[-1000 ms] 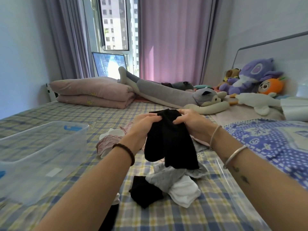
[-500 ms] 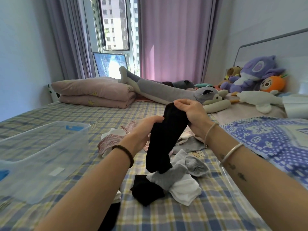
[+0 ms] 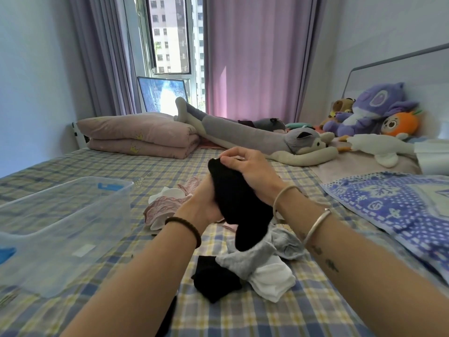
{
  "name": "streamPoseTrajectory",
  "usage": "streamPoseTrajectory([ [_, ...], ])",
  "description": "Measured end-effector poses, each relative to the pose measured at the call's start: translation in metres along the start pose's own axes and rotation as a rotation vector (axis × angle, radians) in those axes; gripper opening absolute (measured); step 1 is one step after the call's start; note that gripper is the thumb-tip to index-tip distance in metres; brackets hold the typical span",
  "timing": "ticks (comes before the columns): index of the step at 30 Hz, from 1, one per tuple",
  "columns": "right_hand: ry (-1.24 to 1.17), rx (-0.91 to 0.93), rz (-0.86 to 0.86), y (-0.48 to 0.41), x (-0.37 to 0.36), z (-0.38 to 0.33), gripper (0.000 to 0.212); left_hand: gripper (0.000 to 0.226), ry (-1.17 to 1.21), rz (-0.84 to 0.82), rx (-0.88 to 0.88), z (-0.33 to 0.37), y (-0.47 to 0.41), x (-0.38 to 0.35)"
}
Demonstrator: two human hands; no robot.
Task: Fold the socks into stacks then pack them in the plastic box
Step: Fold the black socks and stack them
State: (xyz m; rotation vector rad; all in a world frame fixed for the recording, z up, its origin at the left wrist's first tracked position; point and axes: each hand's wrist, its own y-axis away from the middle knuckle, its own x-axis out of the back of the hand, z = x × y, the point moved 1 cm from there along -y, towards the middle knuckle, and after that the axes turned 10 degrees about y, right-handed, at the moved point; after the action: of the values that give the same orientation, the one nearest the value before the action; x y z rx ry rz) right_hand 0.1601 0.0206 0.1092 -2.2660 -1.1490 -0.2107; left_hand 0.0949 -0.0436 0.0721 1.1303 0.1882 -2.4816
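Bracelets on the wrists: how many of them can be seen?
3. A dark band is on the left wrist; a thin beige band and a silver bangle are on the right wrist. Others may be hidden under the arms.

Head view: looks forward-down over bed point(image 3: 243, 319), hands near, window beyond.

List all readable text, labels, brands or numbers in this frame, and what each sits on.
No text here can be read.
Dark print on the bed sheet: too blurred to read.
White sticker on the plastic box: no legible text.
Forearm marks: too small to tell whether they are letters.
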Motion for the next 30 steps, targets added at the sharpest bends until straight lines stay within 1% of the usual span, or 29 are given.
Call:
streamPoseTrajectory([
  [3,-0.089,-0.081,-0.003,0.0,0.004,0.005,0.032,0.027,0.084,0.088,-0.065,0.002,-0.001,0.0],
  [4,-0.123,-0.094,0.02,-0.002,0.006,0.006,0.035,0.025,0.083,0.134,-0.073,0.003,-0.001,-0.001],
  [5,-0.178,-0.101,0.069,-0.002,0.008,0.007,0.033,0.026,0.048,0.187,-0.086,0.004,-0.001,-0.001],
  [6,-0.214,-0.107,0.154,-0.003,0.011,0.01,0.025,0.029,-0.003,0.226,-0.108,0.005,-0.002,-0.001],
  [7,-0.195,-0.122,0.248,-0.004,0.016,0.015,0.018,0.036,-0.057,0.247,-0.144,0.007,-0.004,0.001],
  [8,-0.129,-0.156,0.3,-0.003,0.022,0.02,0.01,0.044,-0.11,0.252,-0.184,0.008,-0.005,0.002],
  [9,-0.07,-0.215,0.28,-0.001,0.027,0.026,0.008,0.049,-0.156,0.248,-0.221,0.01,-0.006,0.004],
  [10,-0.032,-0.293,0.19,0.001,0.031,0.032,0.018,0.051,-0.189,0.237,-0.245,0.012,-0.005,0.005],
  [11,-0.031,-0.382,0.055,0.005,0.032,0.039,0.026,0.051,-0.211,0.223,-0.26,0.013,-0.004,0.005],
  [13,-0.075,-0.492,-0.164,0.013,0.031,0.046,0.03,0.047,-0.242,0.192,-0.26,0.013,-0.002,0.004],
  [14,-0.117,-0.495,-0.211,0.015,0.03,0.048,0.029,0.047,-0.26,0.176,-0.254,0.013,-0.002,0.003],
  [15,-0.174,-0.48,-0.212,0.015,0.03,0.049,0.026,0.048,-0.281,0.162,-0.254,0.013,-0.002,0.003],
  [18,-0.286,-0.438,-0.078,0.012,0.033,0.051,0.008,0.053,-0.35,0.131,-0.286,0.014,-0.002,0.003],
  [20,-0.264,-0.42,-0.016,0.009,0.037,0.051,0.002,0.061,-0.39,0.119,-0.316,0.016,-0.003,0.005],
  [24,-0.194,-0.342,0.091,0.01,0.044,0.045,0.007,0.073,-0.434,0.117,-0.356,0.019,-0.006,0.011],
  [26,-0.203,-0.279,0.1,0.009,0.049,0.04,0.011,0.069,-0.476,0.133,-0.363,0.02,-0.007,0.013],
  [28,-0.19,-0.248,0.073,0.009,0.053,0.036,0.019,0.055,-0.52,0.146,-0.356,0.02,-0.006,0.013],
  [30,-0.102,-0.236,0.045,0.008,0.057,0.033,0.02,0.043,-0.547,0.134,-0.347,0.02,-0.006,0.013],
])
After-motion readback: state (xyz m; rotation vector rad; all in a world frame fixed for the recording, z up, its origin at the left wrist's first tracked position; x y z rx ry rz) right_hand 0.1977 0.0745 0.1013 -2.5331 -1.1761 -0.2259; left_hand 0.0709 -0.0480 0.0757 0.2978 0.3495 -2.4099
